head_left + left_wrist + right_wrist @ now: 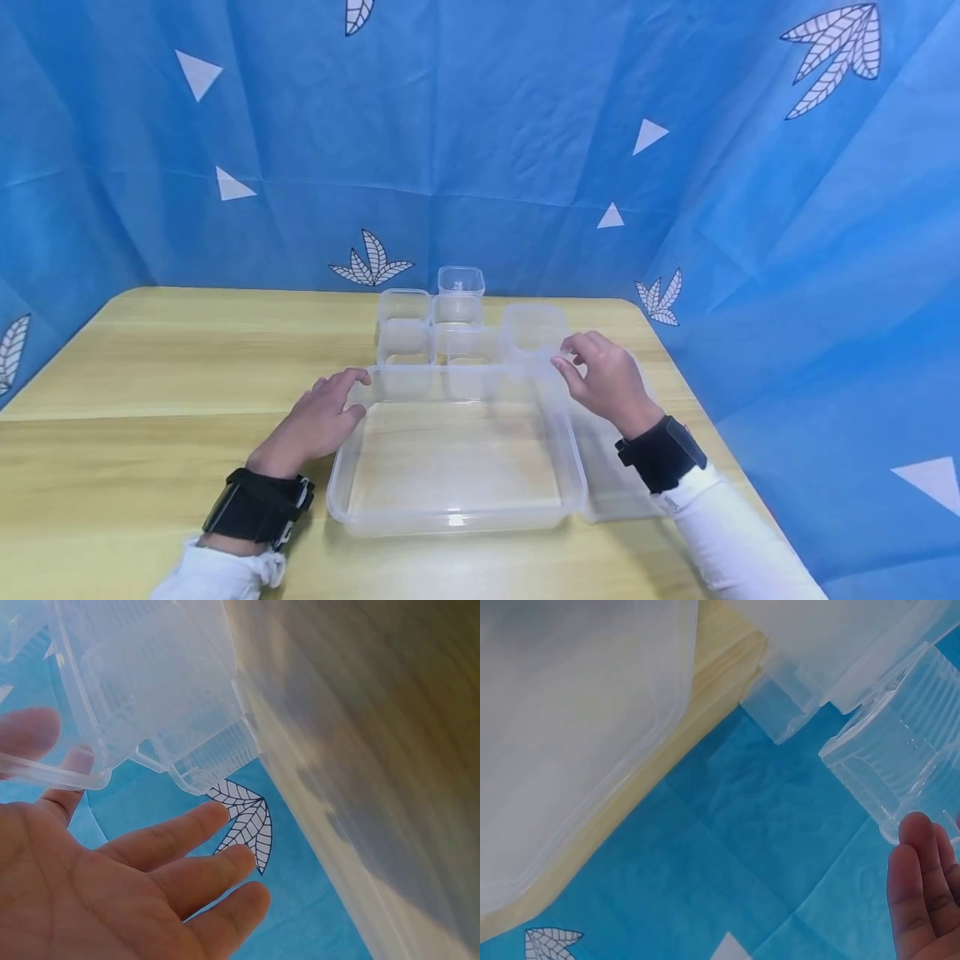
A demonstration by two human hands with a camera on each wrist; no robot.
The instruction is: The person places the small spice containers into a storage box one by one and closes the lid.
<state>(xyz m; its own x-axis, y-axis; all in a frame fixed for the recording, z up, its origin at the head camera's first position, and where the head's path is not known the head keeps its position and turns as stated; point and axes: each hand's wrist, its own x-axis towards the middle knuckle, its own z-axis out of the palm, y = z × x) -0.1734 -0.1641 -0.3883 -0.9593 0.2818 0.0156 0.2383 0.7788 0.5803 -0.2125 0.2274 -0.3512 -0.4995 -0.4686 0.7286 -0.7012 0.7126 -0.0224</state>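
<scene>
A large clear plastic container [457, 521] stands on the table in front of me. My left hand [318, 421] is at its back left corner, thumb and index finger on either side of the rim [56, 776]; the other fingers [191, 881] reach out loosely past it. My right hand [607, 379] pinches the near right edge of a small clear square container [534, 325] between thumb and fingertips. In the right wrist view this small container [900, 750] is tilted and apart from the others, its right part cut off by the frame.
Several small clear containers [405, 333] are grouped behind the large one. A flat translucent lid [618, 479] lies to its right, partly under my right arm. Blue patterned cloth [480, 150] hangs behind the wooden table [187, 358] and along its right side.
</scene>
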